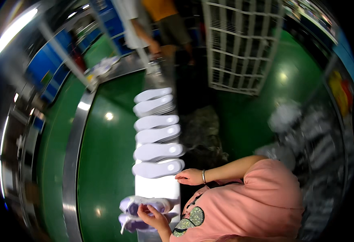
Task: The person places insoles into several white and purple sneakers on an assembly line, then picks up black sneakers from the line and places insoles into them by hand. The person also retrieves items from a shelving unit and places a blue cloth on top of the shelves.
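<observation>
Over a white and lavender pair of sneakers (132,208) at the near end of a narrow white bench (155,187), my left hand (155,220) has its fingers apart. It seems to touch the upper shoe; whether it grips anything is hard to see, though nothing shows in it. My right hand (190,176), with a bracelet on the wrist, lies with outstretched fingers at the bench's right edge. Just beyond it is the heel of the nearest white insole (159,168). Several more stacks of insoles (157,133) line the bench toward its far end.
Left of the bench runs a metal-edged rail (73,161) above the green floor (104,161). A white wire rack (241,48) stands at far right. Grey plastic bags (306,133) are piled on the right. Two people (144,28) stand beyond the bench.
</observation>
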Available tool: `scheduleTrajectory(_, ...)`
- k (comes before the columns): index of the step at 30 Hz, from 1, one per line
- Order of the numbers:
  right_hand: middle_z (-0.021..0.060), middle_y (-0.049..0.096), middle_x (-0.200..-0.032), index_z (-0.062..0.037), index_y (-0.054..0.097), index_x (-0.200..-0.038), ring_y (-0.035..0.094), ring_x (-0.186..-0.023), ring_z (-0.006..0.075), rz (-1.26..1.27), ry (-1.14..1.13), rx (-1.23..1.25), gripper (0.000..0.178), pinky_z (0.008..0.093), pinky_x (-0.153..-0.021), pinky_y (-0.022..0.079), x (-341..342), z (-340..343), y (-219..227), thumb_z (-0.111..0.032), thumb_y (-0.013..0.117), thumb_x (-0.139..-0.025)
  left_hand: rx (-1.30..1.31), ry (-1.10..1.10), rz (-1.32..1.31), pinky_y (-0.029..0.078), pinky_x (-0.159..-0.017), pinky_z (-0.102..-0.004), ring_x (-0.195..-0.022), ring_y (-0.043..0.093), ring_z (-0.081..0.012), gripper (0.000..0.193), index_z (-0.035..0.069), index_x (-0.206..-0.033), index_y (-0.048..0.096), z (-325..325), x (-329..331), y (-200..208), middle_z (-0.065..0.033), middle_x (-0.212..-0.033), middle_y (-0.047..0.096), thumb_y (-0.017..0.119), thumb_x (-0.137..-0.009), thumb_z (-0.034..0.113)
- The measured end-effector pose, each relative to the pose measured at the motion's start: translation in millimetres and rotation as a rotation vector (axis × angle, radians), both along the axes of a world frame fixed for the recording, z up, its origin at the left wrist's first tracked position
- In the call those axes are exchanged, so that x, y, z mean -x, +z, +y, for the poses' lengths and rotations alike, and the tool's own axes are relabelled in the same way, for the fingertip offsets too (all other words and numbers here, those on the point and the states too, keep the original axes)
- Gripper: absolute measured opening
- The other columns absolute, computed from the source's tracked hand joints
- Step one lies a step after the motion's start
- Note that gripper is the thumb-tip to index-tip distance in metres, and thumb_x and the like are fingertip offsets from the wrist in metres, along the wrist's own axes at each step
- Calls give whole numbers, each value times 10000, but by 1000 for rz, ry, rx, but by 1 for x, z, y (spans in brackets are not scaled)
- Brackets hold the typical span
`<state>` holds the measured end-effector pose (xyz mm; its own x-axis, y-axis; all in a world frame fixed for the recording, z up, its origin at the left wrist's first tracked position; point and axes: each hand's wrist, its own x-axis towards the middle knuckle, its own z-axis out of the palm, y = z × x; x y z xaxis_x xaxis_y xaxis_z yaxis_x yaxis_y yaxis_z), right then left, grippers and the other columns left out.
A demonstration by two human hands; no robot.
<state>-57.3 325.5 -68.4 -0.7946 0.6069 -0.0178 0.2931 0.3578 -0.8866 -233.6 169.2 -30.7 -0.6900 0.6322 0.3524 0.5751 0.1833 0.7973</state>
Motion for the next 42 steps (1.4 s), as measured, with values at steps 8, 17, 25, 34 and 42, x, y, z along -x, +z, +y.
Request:
scheduleTrajectory(8, 97, 598, -791, -47, 557, -871, 574, -727, 201, -187, -413, 190, 253, 305, -641, 440, -174, 20, -51, -280, 497, -792, 297, -727, -353, 418, -652, -238, -730, 511, -141, 251, -38, -1009, 465, 95, -127, -42, -94, -841, 548, 494, -814, 117)
scheduleTrajectory(17, 82, 275, -411, -32, 348, -471, 208, -398, 182, -116, -983, 347, 305, 354, -447, 283, -369, -17, -110, -137, 428, -746, 688, -1231, -167, 440, -626, -258, -691, 551, -153, 245, -28, -962, 514, 167, -268, -37, -116, -800, 586, 508, -801, 157)
scheduleTrajectory(25, 39, 561, -576, -53, 575, -674, 496, -471, 140, 41, -1517, 681, 215, 284, -445, 396, -420, -85, -89, -232, 469, -728, 706, -1670, -684, 410, -677, -236, -772, 512, -117, 296, 7, -1011, 491, 209, -360, 92, -70, -907, 556, 549, -794, 199)
scheduleTrajectory(34, 46, 570, -673, -35, 569, -797, 512, -555, 123, 90, -1550, 841, 266, 244, -475, 410, -419, -133, -82, -287, 499, -745, -378, -3008, 283, 360, -822, -393, -977, 440, -295, 313, -3, -967, 503, 212, -382, 264, -144, -1037, 483, 519, -709, 174)
scheduleTrajectory(42, 39, 577, -777, -31, 552, -901, 533, -654, 119, 52, -1361, 643, 269, 247, -585, 440, -471, -116, -71, -261, 508, -767, -732, -2950, 569, 391, -749, -378, -895, 474, -266, 251, 37, -895, 517, 178, -437, 258, -100, -1001, 497, 530, -667, 141)
